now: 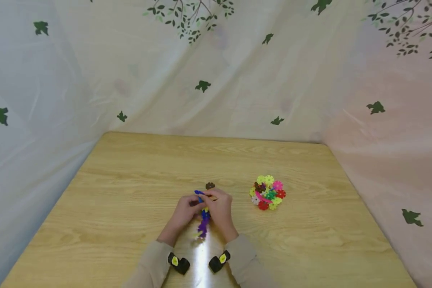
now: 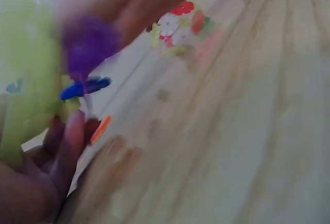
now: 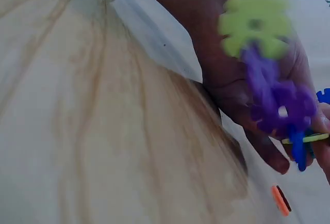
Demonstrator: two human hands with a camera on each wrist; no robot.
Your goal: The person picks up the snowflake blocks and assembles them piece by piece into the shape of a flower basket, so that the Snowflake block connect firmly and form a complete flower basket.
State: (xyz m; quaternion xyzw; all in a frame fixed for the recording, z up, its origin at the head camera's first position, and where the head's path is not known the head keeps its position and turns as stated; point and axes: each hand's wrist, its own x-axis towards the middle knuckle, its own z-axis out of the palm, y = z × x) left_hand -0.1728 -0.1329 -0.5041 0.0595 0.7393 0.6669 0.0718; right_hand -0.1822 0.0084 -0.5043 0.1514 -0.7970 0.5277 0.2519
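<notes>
Both hands meet over the middle of the table around a short chain of interlocked flower-shaped plastic discs (image 1: 203,228). My left hand (image 1: 184,210) pinches the chain from the left. Across from it, my right hand (image 1: 219,208) grips its upper end with thumb and fingers. A blue disc (image 1: 199,193) shows between the fingertips. In the right wrist view, a yellow-green disc (image 3: 238,20), purple discs (image 3: 301,102) and a blue disc (image 3: 297,149) are linked in a row. The fingers hide some of the joints.
A pile of mixed-colour flower discs (image 1: 278,185) lies on the wooden table (image 1: 129,172) to the right. Just beyond the hands sits a brown disc (image 1: 210,185); an orange disc (image 3: 279,201) shows edge-on nearby. Patterned cloth (image 1: 234,104) hangs behind the table.
</notes>
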